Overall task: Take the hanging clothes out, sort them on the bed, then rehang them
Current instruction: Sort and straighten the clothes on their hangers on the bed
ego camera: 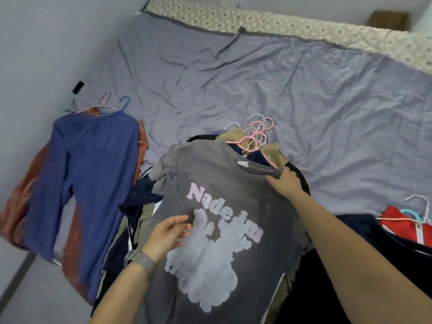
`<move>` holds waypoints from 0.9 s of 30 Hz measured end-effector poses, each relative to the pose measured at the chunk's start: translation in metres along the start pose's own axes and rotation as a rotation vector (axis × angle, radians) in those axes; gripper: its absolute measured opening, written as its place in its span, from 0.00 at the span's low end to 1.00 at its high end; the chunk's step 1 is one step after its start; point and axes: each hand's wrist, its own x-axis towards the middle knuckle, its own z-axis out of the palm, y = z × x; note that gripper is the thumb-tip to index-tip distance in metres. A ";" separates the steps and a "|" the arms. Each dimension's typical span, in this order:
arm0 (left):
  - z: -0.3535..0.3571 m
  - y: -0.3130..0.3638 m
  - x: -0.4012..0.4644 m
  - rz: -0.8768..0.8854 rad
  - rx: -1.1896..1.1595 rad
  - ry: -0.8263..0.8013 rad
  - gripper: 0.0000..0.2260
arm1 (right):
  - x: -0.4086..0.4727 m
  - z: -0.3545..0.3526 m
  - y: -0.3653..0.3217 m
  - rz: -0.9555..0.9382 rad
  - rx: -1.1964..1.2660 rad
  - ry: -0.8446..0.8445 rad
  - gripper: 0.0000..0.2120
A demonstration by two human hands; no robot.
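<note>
A grey T-shirt (210, 188) with pink and white print lies on top of a pile of clothes on hangers in the middle of the bed (280, 90). My right hand (284, 182) grips its collar at the right shoulder, beside a pink hanger (251, 142). My left hand (168, 232), a watch on the wrist, rests with spread fingers on the shirt's front. Several hanger hooks (259, 123) stick out above the pile. Blue trousers (86, 174) on a hanger lie at the left over a rust-coloured garment (28, 202).
A red garment (402, 224) with teal and white hangers lies at the right edge, on dark clothing (364, 232). The crumpled grey sheet covers the far half of the bed. A patterned border (280, 22) runs along the far side, and a wall (35, 43) stands at the left.
</note>
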 end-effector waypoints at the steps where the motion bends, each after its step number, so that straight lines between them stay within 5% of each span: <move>1: -0.001 -0.002 0.001 -0.011 -0.011 0.001 0.09 | -0.008 0.006 -0.005 -0.022 -0.003 0.087 0.26; 4: -0.002 -0.003 -0.001 -0.010 -0.015 -0.002 0.09 | -0.043 0.015 -0.012 -0.122 0.018 0.475 0.15; 6: -0.002 -0.001 -0.006 0.045 0.002 -0.004 0.09 | -0.074 0.015 -0.011 -0.202 0.078 0.575 0.14; 12: -0.016 0.018 -0.025 0.779 0.547 0.461 0.21 | -0.177 -0.017 0.004 -0.444 0.444 0.164 0.18; 15: -0.025 0.036 -0.039 0.864 0.788 0.541 0.23 | -0.220 -0.042 0.012 -0.481 0.471 0.065 0.20; 18: -0.035 0.044 -0.051 0.927 0.913 0.473 0.14 | -0.253 -0.061 0.015 -0.527 0.412 0.108 0.20; 22: -0.058 0.032 -0.083 1.022 0.826 0.263 0.15 | -0.302 -0.072 0.015 -0.535 0.167 0.128 0.15; 25: -0.084 0.008 -0.118 1.055 0.719 0.304 0.15 | -0.346 -0.073 0.016 -0.513 0.133 0.049 0.04; 27: -0.109 -0.012 -0.146 1.064 0.670 0.365 0.15 | -0.385 -0.068 0.014 -0.552 0.120 0.071 0.07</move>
